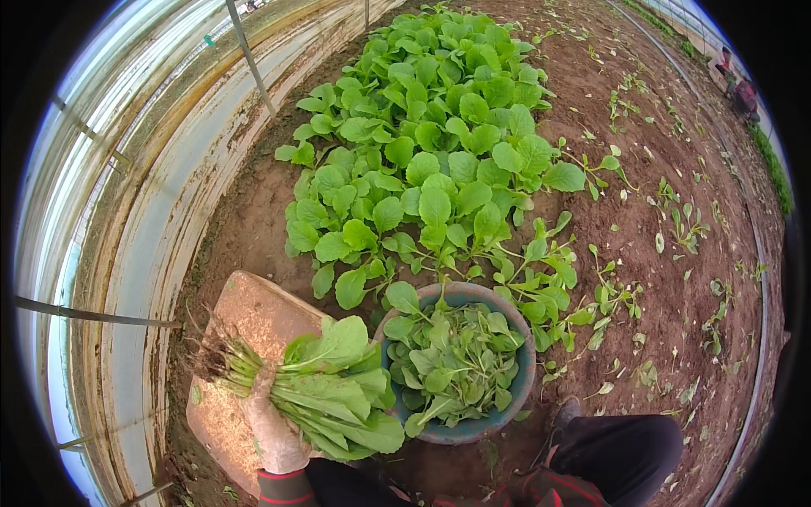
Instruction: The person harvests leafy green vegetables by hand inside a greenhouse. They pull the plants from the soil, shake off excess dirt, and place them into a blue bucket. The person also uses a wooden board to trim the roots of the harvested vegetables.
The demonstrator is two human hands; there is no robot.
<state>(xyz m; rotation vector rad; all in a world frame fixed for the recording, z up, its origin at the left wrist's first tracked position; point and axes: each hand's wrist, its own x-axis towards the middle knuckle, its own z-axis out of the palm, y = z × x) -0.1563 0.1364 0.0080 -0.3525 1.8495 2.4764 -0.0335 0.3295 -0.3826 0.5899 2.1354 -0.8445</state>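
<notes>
My left hand (274, 422) is closed around the stems of a bunch of leafy greens (334, 393). Soil-covered roots (218, 355) stick out to the left of the grip, and the broad green leaves fan out to the right. The bunch is over a brown, dirt-stained board (262, 302) on the ground. Right of the leaves stands a round blue-grey tub (525, 380) with a worn rim, holding loose, smaller picked leaves (452, 363). Some leaves of the bunch reach its near-left rim. My right hand does not show.
A dense patch of growing greens (431, 169) spreads beyond the tub. To the right, brown soil (625, 253) carries scattered leaves and small plants. Plastic sheeting (160, 245) with poles runs along the left. My bent knee (634, 452) is at lower right; people (739, 89) are far right.
</notes>
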